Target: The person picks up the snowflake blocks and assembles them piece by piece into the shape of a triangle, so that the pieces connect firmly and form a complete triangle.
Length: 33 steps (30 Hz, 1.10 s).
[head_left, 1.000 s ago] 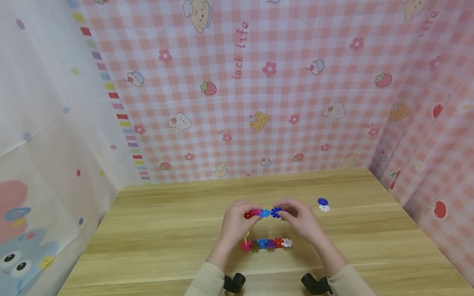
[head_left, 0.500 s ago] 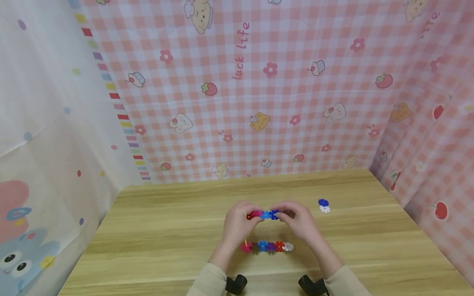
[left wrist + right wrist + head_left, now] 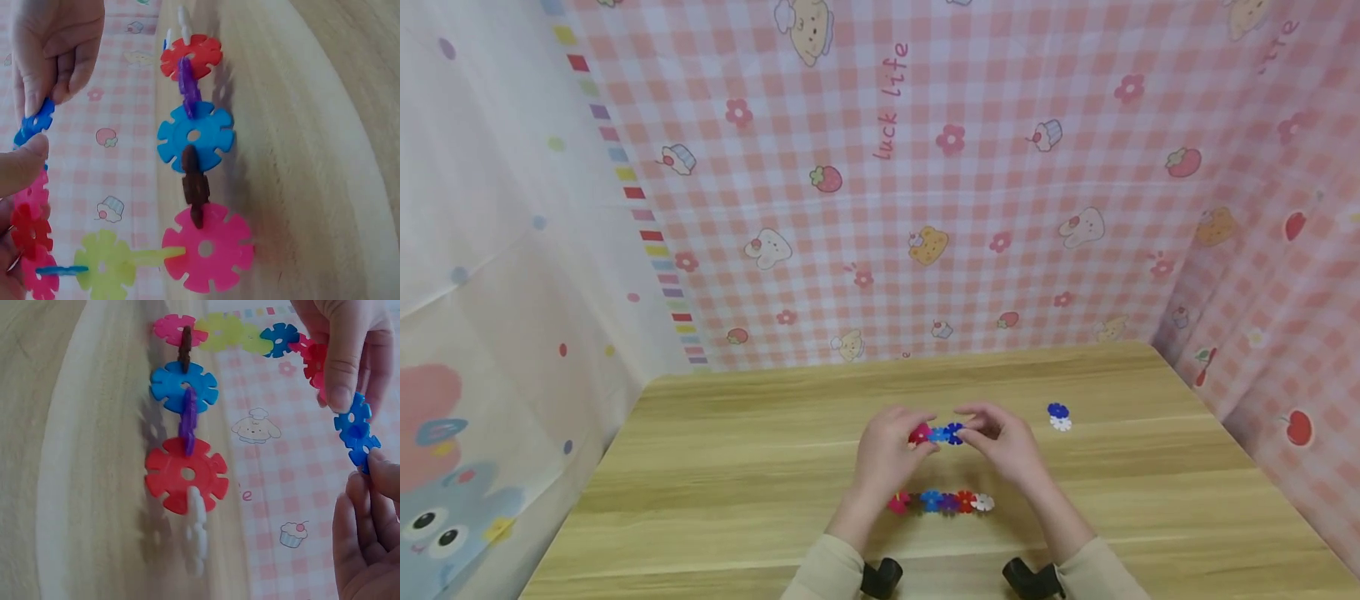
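A chain of slotted snowflake discs rises from the table and bends back toward both hands. Its lower row holds a pink disc (image 3: 206, 249), a brown disc (image 3: 196, 187), a light blue disc (image 3: 195, 134), a purple disc (image 3: 188, 422), a red disc (image 3: 186, 475) and a white disc (image 3: 197, 531). Yellow discs (image 3: 105, 265) link this row to the upper one. My left hand (image 3: 887, 450) holds the upper row around its pink and red discs (image 3: 32, 231). My right hand (image 3: 1006, 442) pinches the dark blue disc (image 3: 954, 433) at the end, which meets a light blue disc.
On the wooden table (image 3: 737, 475), a loose blue disc (image 3: 1057, 410) and a white disc (image 3: 1061, 424) lie to the right of my right hand. A pink checked cloth (image 3: 865, 208) hangs behind the table's far edge.
The dark blue disc has moved left, from a gap beside the light blue disc to meeting it. My left fingers have spread, showing more of the upper pink disc.
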{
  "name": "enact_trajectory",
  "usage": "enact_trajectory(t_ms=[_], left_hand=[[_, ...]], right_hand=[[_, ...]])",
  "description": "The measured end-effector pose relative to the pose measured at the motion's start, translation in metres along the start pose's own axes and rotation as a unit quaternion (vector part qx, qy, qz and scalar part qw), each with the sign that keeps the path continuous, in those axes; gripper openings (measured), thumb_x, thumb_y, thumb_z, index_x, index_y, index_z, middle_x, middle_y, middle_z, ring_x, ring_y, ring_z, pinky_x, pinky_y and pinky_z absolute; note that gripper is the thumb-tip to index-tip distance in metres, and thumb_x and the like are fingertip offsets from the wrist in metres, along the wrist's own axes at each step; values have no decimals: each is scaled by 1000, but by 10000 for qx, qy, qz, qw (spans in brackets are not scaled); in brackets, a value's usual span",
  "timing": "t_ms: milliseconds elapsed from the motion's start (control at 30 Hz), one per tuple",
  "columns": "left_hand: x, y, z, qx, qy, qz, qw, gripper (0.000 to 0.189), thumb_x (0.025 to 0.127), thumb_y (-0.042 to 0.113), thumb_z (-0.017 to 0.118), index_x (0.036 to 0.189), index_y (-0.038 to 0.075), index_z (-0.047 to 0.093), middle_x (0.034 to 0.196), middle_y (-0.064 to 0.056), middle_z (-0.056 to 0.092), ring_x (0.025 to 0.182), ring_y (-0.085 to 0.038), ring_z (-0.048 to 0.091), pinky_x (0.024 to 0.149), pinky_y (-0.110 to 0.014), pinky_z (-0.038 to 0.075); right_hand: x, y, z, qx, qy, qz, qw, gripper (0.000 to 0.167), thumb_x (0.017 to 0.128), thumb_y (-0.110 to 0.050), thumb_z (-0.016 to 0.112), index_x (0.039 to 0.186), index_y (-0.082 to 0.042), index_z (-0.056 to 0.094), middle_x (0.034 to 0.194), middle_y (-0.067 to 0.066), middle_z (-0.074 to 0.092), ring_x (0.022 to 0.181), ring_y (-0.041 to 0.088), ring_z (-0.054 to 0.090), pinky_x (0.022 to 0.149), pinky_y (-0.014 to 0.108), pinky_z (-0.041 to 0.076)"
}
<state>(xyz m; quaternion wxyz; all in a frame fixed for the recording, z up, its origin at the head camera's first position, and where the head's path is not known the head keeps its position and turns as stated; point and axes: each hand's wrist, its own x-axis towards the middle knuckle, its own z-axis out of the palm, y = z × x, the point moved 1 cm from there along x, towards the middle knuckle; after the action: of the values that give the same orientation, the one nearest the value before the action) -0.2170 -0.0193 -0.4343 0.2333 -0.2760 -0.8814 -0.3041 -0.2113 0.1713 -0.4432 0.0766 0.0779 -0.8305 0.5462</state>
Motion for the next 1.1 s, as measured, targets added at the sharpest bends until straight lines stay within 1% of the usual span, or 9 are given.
enact_trajectory(t_ms=[100, 167, 333, 500, 700, 800, 900, 1000, 1100], left_hand=[[1, 3, 2, 249, 156, 298, 9991, 42, 73, 21, 89, 110, 12, 73, 102, 0, 72, 95, -17, 65, 89, -37, 51], [1, 4, 4, 313, 238, 415, 9984, 44, 71, 21, 90, 111, 13, 73, 104, 0, 72, 96, -17, 65, 91, -37, 50], [2, 4, 9, 406, 365, 531, 9971, 45, 68, 21, 92, 109, 15, 73, 103, 1, 72, 96, -15, 65, 93, -37, 49], [1, 4, 12, 300, 483, 626, 9964, 44, 67, 20, 93, 107, 14, 74, 100, 1, 73, 93, -15, 66, 92, -39, 50], [1, 2, 15, 239, 415, 501, 9976, 38, 71, 22, 90, 105, 15, 75, 99, 3, 73, 92, -13, 66, 93, -38, 48], [1, 1, 16, 214, 400, 454, 9979, 34, 73, 23, 89, 104, 16, 75, 100, 4, 73, 93, -13, 66, 93, -37, 48], [1, -1, 16, 113, 408, 414, 9982, 33, 73, 22, 89, 103, 16, 76, 100, 4, 73, 94, -13, 66, 94, -37, 48], [-1, -2, 15, 107, 416, 361, 9984, 34, 73, 21, 89, 103, 15, 76, 100, 3, 73, 94, -14, 66, 94, -39, 48], [-2, -4, 15, 95, 396, 270, 9988, 34, 72, 21, 90, 103, 15, 76, 101, 3, 73, 95, -15, 65, 94, -40, 48]], right_hand=[[1, 3, 0, 128, 66, 76, 9999, 29, 88, -3, 73, 117, -5, 67, 89, 5, 71, 83, 18, 64, 75, 26, 54], [2, 4, 0, 280, 87, 92, 9995, 29, 88, -3, 73, 116, -3, 66, 90, 7, 71, 82, 18, 64, 75, 26, 53], [2, 6, 3, 777, 111, 240, 9966, 28, 87, -2, 73, 112, 3, 63, 89, 11, 71, 82, 17, 62, 76, 25, 51], [2, 4, 5, 1073, 201, 420, 9931, 23, 86, -2, 74, 104, 5, 60, 85, 9, 70, 81, 16, 60, 76, 25, 50], [1, 3, 7, 1218, 153, 516, 9911, 20, 86, -1, 74, 98, 6, 59, 82, 8, 68, 79, 16, 59, 75, 25, 49], [1, 4, 8, 1300, 103, 555, 9899, 20, 87, -3, 73, 99, 6, 59, 84, 9, 68, 80, 16, 60, 77, 25, 50], [1, 6, 7, 1317, 5, 526, 9899, 22, 89, -5, 72, 103, 6, 60, 88, 10, 69, 83, 16, 62, 80, 26, 52], [1, 13, 2, 1249, -25, 474, 9910, 25, 90, -6, 72, 108, 7, 60, 94, 13, 69, 85, 16, 62, 80, 25, 52], [1, 25, -11, 1052, 81, 497, 9932, 29, 91, -8, 71, 113, 8, 60, 99, 13, 68, 87, 13, 60, 81, 23, 51]])
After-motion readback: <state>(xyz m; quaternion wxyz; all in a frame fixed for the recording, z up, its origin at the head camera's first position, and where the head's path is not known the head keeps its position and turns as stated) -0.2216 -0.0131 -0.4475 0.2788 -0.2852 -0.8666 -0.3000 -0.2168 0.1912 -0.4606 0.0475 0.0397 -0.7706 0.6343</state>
